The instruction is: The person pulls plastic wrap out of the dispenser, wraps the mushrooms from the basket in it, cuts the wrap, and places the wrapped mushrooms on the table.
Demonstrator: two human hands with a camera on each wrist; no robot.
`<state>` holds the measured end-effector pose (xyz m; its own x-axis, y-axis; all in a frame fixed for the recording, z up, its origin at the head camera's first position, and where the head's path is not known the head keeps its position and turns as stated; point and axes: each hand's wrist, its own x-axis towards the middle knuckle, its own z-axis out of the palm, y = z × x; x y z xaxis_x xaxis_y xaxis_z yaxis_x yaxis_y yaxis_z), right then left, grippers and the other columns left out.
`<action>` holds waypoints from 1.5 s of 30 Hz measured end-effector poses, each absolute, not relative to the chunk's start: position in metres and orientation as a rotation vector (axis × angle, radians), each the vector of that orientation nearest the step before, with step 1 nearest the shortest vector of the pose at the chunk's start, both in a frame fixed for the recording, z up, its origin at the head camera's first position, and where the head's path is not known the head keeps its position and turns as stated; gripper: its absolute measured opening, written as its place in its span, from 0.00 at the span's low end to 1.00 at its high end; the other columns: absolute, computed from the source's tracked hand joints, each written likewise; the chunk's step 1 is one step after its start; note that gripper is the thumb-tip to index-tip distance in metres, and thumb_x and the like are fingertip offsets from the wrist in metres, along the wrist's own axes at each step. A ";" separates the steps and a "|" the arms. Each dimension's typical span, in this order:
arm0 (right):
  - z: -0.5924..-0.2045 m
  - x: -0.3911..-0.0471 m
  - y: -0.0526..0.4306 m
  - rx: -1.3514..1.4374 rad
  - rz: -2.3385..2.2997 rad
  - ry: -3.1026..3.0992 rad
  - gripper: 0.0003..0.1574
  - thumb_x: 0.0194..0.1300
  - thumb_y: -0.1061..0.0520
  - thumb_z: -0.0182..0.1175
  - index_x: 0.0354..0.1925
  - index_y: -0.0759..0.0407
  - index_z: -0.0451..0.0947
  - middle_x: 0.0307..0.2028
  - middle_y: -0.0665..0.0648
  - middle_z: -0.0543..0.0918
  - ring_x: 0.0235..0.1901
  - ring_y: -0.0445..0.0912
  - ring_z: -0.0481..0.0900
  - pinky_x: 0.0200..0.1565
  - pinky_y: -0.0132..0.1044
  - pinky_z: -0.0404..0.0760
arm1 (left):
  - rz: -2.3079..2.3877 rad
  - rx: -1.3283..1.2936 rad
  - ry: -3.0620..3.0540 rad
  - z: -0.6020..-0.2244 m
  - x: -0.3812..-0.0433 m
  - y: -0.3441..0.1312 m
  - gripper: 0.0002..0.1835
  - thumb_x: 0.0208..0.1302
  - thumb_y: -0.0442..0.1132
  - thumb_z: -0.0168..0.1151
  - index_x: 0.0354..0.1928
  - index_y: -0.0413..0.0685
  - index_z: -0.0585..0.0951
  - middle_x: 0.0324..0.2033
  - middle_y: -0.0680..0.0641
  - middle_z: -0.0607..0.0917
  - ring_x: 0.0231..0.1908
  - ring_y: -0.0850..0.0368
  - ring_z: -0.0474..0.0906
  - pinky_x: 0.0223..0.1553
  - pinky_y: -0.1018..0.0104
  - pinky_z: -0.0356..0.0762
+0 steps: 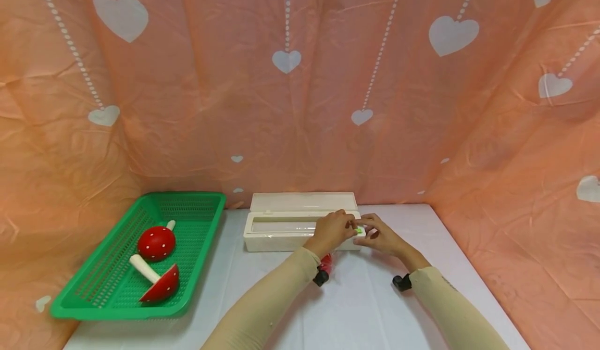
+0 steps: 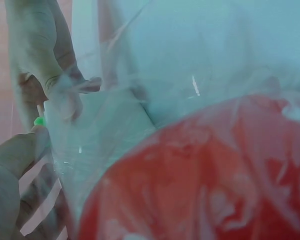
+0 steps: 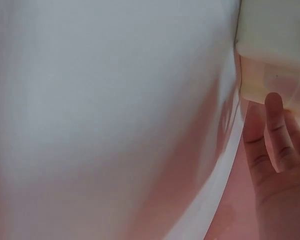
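Observation:
A long white cling film dispenser [image 1: 281, 243] lies across the table with its lid [image 1: 304, 202] raised at the back. My left hand [image 1: 332, 231] reaches over its right part, fingers bent and pinching at the small green slider [image 1: 358, 230]. Around the dispenser's right end my right hand [image 1: 382, 237] holds on, thumb at the front and fingers behind. In the left wrist view, clear film spreads over a red dome with white spots [image 2: 215, 165], close below that camera. From above, this red thing [image 1: 326, 262] is mostly hidden by my left wrist.
On the left stands a green plastic basket [image 1: 199, 282]. Inside it lie two red toy mushrooms with white spots, one [image 1: 157, 243] behind the other [image 1: 164, 285]. A pink curtain [image 1: 262, 105] with white hearts closes off the back and sides of the white table [image 1: 356, 313].

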<state>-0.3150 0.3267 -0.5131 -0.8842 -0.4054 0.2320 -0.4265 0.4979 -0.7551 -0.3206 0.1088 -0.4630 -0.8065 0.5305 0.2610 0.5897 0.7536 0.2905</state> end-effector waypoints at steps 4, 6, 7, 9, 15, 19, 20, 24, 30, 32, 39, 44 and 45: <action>-0.514 -0.316 0.329 0.737 1.361 -2.709 0.35 0.66 0.60 0.77 0.68 0.63 0.79 0.63 0.68 0.73 0.45 0.49 0.74 0.47 0.38 0.81 | -0.567 -0.900 -2.799 -0.462 -0.319 0.109 0.07 0.69 0.52 0.75 0.40 0.61 0.88 0.34 0.58 0.86 0.34 0.63 0.83 0.30 0.68 0.76; -0.514 -0.317 0.330 0.732 1.360 -2.714 0.35 0.66 0.59 0.77 0.68 0.62 0.80 0.63 0.67 0.73 0.45 0.48 0.74 0.47 0.38 0.81 | -0.571 -0.890 -2.801 -0.462 -0.318 0.108 0.07 0.69 0.52 0.75 0.40 0.62 0.88 0.34 0.59 0.86 0.35 0.63 0.82 0.30 0.68 0.75; -0.513 -0.317 0.330 0.728 1.357 -2.716 0.35 0.66 0.58 0.77 0.69 0.62 0.80 0.64 0.67 0.73 0.45 0.48 0.74 0.47 0.38 0.81 | -0.572 -0.884 -2.803 -0.463 -0.318 0.108 0.07 0.70 0.52 0.75 0.40 0.62 0.88 0.34 0.59 0.86 0.35 0.63 0.81 0.30 0.68 0.75; -0.514 -0.317 0.330 0.729 1.347 -2.717 0.36 0.66 0.57 0.78 0.69 0.62 0.80 0.64 0.67 0.73 0.45 0.48 0.74 0.46 0.38 0.81 | -0.565 -0.875 -2.796 -0.463 -0.318 0.108 0.06 0.69 0.53 0.75 0.40 0.63 0.89 0.34 0.59 0.86 0.35 0.62 0.80 0.31 0.68 0.75; -0.515 -0.318 0.329 0.735 1.324 -2.713 0.36 0.66 0.58 0.77 0.69 0.62 0.80 0.63 0.67 0.74 0.43 0.46 0.75 0.45 0.38 0.81 | -0.435 -0.865 -2.759 -0.462 -0.317 0.108 0.06 0.67 0.55 0.76 0.38 0.66 0.90 0.37 0.59 0.84 0.39 0.58 0.79 0.39 0.63 0.78; -0.517 -0.318 0.328 0.752 1.326 -2.692 0.35 0.66 0.59 0.77 0.69 0.63 0.80 0.63 0.67 0.74 0.41 0.45 0.75 0.43 0.37 0.81 | -0.439 -0.896 -2.766 -0.462 -0.319 0.107 0.05 0.68 0.53 0.76 0.39 0.65 0.90 0.33 0.61 0.83 0.37 0.61 0.78 0.37 0.66 0.76; -0.518 -0.317 0.328 0.756 1.331 -2.687 0.35 0.66 0.59 0.77 0.68 0.63 0.80 0.62 0.67 0.74 0.41 0.46 0.75 0.42 0.36 0.81 | -0.456 -0.908 -2.776 -0.461 -0.320 0.107 0.05 0.68 0.52 0.76 0.39 0.64 0.90 0.32 0.61 0.82 0.35 0.63 0.77 0.36 0.68 0.74; -0.518 -0.316 0.327 0.769 1.362 -2.657 0.34 0.66 0.61 0.77 0.68 0.64 0.80 0.61 0.68 0.74 0.40 0.47 0.75 0.40 0.33 0.79 | -0.518 -0.943 -2.823 -0.457 -0.322 0.105 0.04 0.69 0.48 0.75 0.40 0.62 0.89 0.29 0.62 0.82 0.33 0.65 0.75 0.32 0.70 0.72; -0.516 -0.314 0.328 0.767 1.368 -2.659 0.32 0.67 0.59 0.77 0.67 0.60 0.82 0.62 0.68 0.74 0.39 0.46 0.75 0.38 0.32 0.79 | -0.523 -0.932 -2.853 -0.452 -0.324 0.099 0.03 0.68 0.46 0.75 0.39 0.60 0.89 0.29 0.62 0.84 0.35 0.65 0.78 0.35 0.68 0.74; -0.516 -0.314 0.326 0.754 1.361 -2.671 0.31 0.67 0.59 0.77 0.67 0.58 0.83 0.62 0.67 0.74 0.38 0.46 0.76 0.37 0.32 0.79 | -0.506 -0.916 -2.850 -0.452 -0.325 0.092 0.03 0.67 0.47 0.75 0.37 0.60 0.89 0.29 0.61 0.84 0.34 0.63 0.79 0.36 0.68 0.75; -0.514 -0.313 0.322 0.760 1.328 -2.670 0.30 0.67 0.59 0.76 0.66 0.59 0.83 0.60 0.67 0.75 0.39 0.52 0.76 0.37 0.32 0.78 | -0.582 -0.881 -2.887 -0.453 -0.327 0.082 0.05 0.67 0.49 0.76 0.35 0.60 0.89 0.28 0.60 0.81 0.33 0.62 0.74 0.35 0.68 0.71; -0.512 -0.309 0.311 0.653 1.230 -2.696 0.32 0.60 0.51 0.83 0.60 0.52 0.85 0.57 0.62 0.77 0.45 0.52 0.76 0.44 0.41 0.79 | -0.724 -0.886 -2.895 -0.451 -0.327 0.081 0.05 0.66 0.46 0.77 0.35 0.59 0.89 0.27 0.60 0.82 0.32 0.65 0.75 0.35 0.68 0.72; -0.513 -0.309 0.308 0.630 1.207 -2.703 0.33 0.58 0.48 0.84 0.59 0.51 0.84 0.56 0.61 0.77 0.47 0.53 0.76 0.46 0.44 0.79 | -0.734 -0.884 -2.898 -0.450 -0.327 0.080 0.05 0.67 0.47 0.77 0.36 0.59 0.89 0.28 0.61 0.83 0.32 0.65 0.75 0.35 0.68 0.72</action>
<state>-0.3085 0.3082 -0.5125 -0.9070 -0.3249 0.2679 -0.4163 0.5966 -0.6861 -0.3267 0.0804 -0.4500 -0.8391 0.5213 0.1556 0.5325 0.7285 0.4311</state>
